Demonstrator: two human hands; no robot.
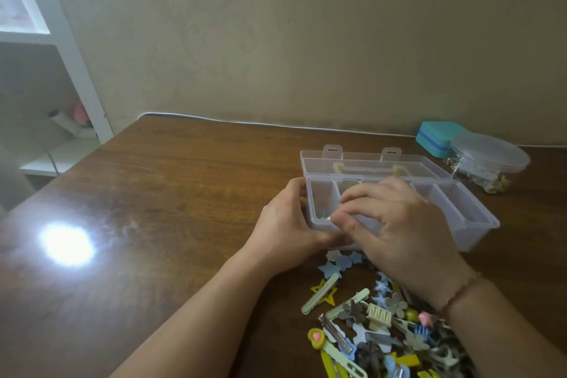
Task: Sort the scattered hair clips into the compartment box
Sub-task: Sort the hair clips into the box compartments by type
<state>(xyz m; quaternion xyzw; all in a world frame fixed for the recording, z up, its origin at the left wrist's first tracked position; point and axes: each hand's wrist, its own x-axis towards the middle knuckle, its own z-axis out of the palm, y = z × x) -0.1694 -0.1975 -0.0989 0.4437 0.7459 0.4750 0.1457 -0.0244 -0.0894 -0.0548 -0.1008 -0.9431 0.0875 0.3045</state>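
A clear plastic compartment box [469, 218] stands open on the brown table, its lid [365, 163] folded back behind it. My left hand [288, 227] grips the box's left front corner. My right hand [395, 230] reaches over the left compartments with curled fingers, pinching a small clip [325, 217] with blue and yellow parts low inside the leftmost compartment. A heap of scattered hair clips [386, 325] in blue, yellow, green and grey lies in front of the box, partly under my right wrist.
A teal case [435, 138] and a round clear lidded tub [487, 159] with small items stand at the back right by the wall. A white shelf unit [61, 77] stands to the left of the table. A bright light glare [66, 244] shows on the left tabletop.
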